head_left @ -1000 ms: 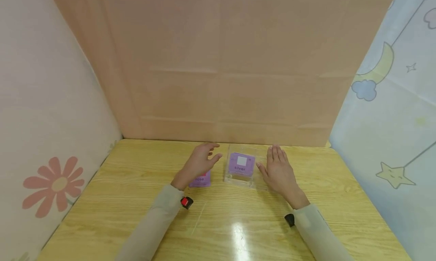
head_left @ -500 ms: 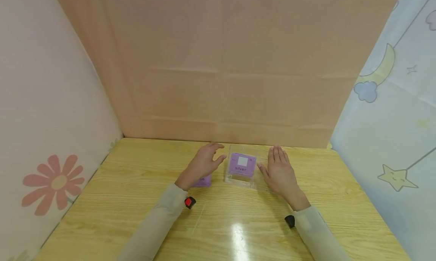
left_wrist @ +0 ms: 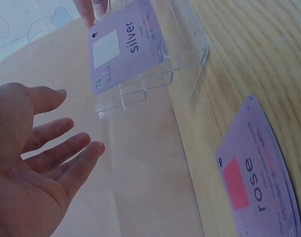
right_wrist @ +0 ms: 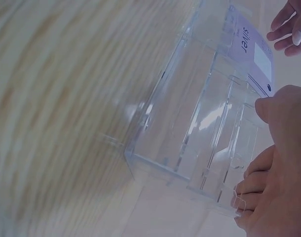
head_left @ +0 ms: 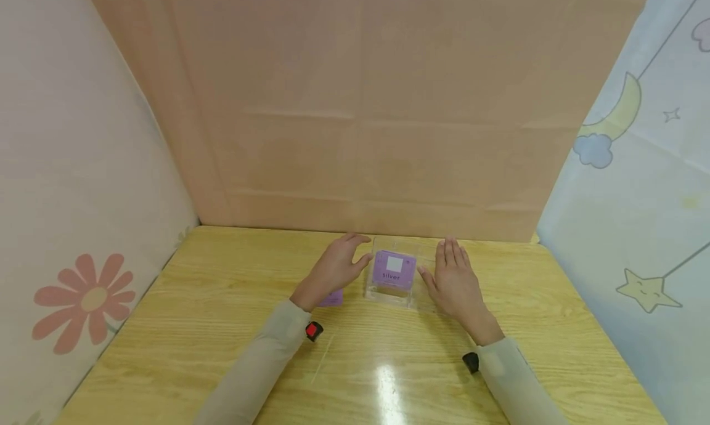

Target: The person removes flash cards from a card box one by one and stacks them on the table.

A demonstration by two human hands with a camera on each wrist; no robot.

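A clear stepped plastic stand (head_left: 390, 299) is on the table between my hands. In its left part leans a purple card (head_left: 394, 271) printed "silver" with a white square. My left hand (head_left: 336, 266) hovers just left of the stand, fingers loosely bent and apart, holding nothing. On the stand's right side lies my right hand (head_left: 458, 283), its fingers straight and the thumb pointing toward the silver card. In the right wrist view, the right fingertips appear at the edge of the stand (right_wrist: 165, 165). A small stack of purple cards (left_wrist: 259, 173), topped by "rose", lies partly beneath my left hand.
The wooden table (head_left: 355, 363) ends at a tan cloth backdrop (head_left: 355, 135). Patterned cloth walls stand at the left (head_left: 83, 135) and right (head_left: 649, 215). Each wrist wears a dark band (head_left: 314, 331).
My left hand has moved slightly right, closer to the stand, and now covers more of the rose cards. The right hand, stand and silver card have stayed in place.
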